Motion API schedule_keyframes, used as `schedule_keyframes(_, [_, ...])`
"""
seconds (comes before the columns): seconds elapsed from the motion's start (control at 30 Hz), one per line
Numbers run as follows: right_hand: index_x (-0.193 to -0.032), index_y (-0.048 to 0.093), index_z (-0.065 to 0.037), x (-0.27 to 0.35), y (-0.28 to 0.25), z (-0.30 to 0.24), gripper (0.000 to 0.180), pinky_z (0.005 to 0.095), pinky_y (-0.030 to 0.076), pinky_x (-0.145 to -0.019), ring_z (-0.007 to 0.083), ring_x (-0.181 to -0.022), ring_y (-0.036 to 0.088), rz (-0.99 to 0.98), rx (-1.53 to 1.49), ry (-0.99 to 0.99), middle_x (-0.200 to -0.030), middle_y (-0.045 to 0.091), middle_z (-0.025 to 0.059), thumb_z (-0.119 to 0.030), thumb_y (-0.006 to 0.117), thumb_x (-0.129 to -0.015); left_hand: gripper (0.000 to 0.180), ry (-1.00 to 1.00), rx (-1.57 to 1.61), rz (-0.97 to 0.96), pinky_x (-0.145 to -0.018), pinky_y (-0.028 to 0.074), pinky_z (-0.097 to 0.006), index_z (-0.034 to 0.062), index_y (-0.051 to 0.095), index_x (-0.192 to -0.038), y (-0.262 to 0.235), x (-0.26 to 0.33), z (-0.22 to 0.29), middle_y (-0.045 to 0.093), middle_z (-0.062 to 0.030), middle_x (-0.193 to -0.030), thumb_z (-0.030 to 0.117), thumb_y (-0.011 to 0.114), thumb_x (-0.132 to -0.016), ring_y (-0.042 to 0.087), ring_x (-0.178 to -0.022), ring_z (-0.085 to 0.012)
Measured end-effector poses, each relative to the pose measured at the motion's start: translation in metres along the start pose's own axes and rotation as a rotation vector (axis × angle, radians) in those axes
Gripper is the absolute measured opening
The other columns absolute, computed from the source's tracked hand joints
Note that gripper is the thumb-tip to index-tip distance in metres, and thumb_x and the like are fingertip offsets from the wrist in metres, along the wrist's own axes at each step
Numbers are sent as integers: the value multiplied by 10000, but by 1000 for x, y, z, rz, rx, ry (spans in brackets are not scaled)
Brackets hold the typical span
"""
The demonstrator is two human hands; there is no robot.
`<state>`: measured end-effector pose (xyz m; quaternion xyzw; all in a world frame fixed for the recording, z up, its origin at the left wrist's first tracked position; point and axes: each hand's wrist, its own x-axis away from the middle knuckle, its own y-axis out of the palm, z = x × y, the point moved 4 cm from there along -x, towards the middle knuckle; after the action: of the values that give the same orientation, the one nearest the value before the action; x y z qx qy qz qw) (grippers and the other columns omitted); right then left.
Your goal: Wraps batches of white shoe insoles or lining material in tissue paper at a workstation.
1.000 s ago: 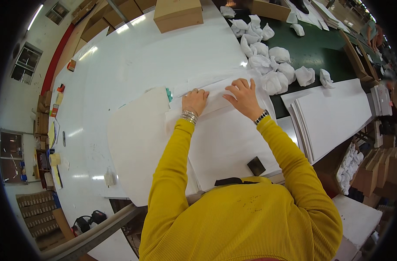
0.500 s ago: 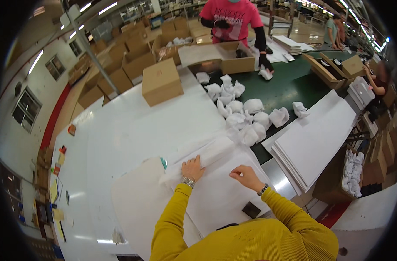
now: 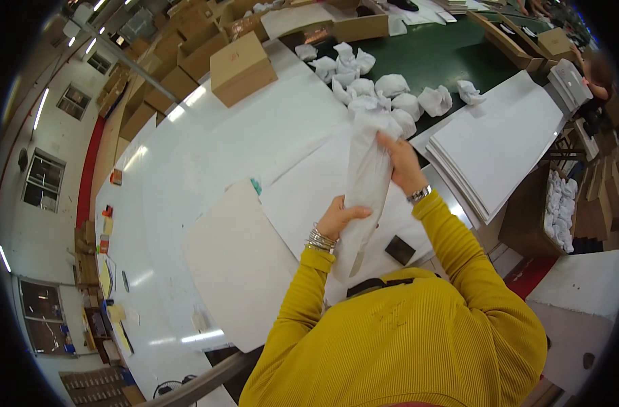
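Paper in several states, read left to right relative to the white desk (image 3: 255,129). On the desk's right half, flat sheets (image 3: 299,188) lie unfolded. Above them the left hand (image 3: 340,218) clasps the lower part of a long paper roll (image 3: 367,173), thumb uppermost; the right hand (image 3: 404,163) grips the roll's upper right edge. The roll is held over the desk's near right part, apparently shaped only lengthwise so far; any content is not visible. Beyond the desk's far right edge, on a green surface (image 3: 445,61), crumpled white bundles (image 3: 392,85) appear finished. Counts, again from the left: one off-white sheet (image 3: 235,251) on the desk's near middle; one closed carton (image 3: 243,68) at the desk's far edge; flat sheets, number hidden by overlap; one roll; two hands; roughly a dozen bundles, some overlapping; one black block (image 3: 399,250) near the desk's near right edge; one layered paper stack (image 3: 496,139) right of the desk, layers uncountable; one open box (image 3: 523,220) of similar white pieces farther right, likewise uncounted.
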<state>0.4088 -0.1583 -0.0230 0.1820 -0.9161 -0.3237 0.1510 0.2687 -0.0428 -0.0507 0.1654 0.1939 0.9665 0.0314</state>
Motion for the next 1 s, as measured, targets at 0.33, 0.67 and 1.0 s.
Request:
schedule_keyframes(0.33, [-1127,599,-45,50,13,12,408,329,498,-867,198,-977,617,-293,254,82,-1060,644,90,9,712,-739,454,-57,144,-131,-694,577,-408,-48,496,-1174,27,21,0,635,-181,-956,85,666,-774,661,-805,-286])
schedule_keyframes(0.67, [-1263,545,-213,87,40,-30,568,493,220,-1105,285,-1366,275,-922,1593,-927,-1454,367,23,-345,723,-739,364,106,344,22,-721,569,-382,14,513,-1211,14,23,21,611,-159,-1088,137,560,-872,656,-857,-276])
schedule_keyframes(1.0, [-1240,553,-156,107,38,-31,488,524,217,-1064,255,-1350,278,-665,1501,-936,-1356,448,112,-204,654,-765,342,-41,423,4,-771,544,-343,-47,543,-1122,-2,4,19,647,-160,-980,211,568,-899,649,-858,-233])
